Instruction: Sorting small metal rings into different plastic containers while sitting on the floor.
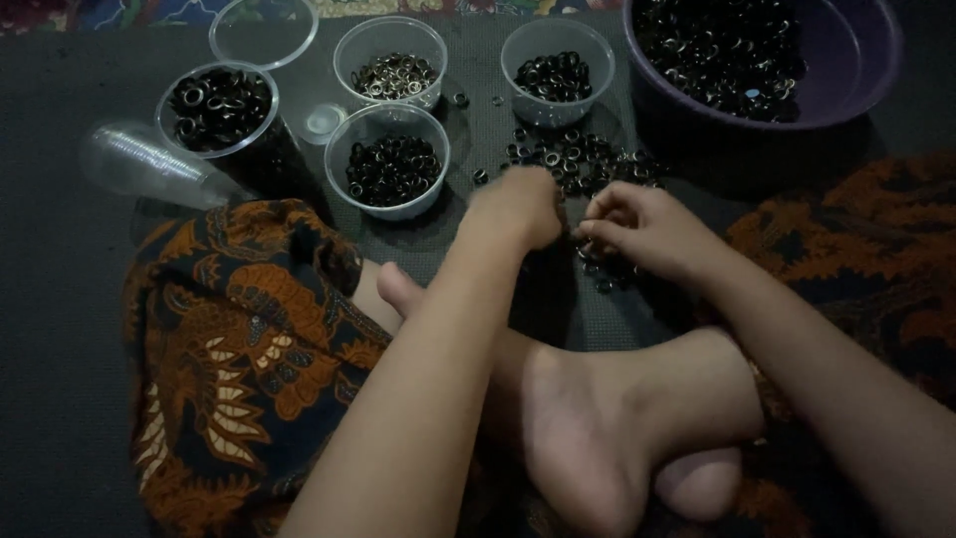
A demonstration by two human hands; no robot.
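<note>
Ring pile on mat: both hands at its near edge, left hand curled, contents unseen; right hand pinching rings. 4 cups left of pile, within reach; bowl behind.

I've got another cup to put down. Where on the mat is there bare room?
Bare dark mat lies left of the patterned orange cloth, below the stack of clear plastic cups. It is crowded ahead of both hands, among the ring-filled clear tubs, the loose pile of small dark rings and the purple bowl.
</note>
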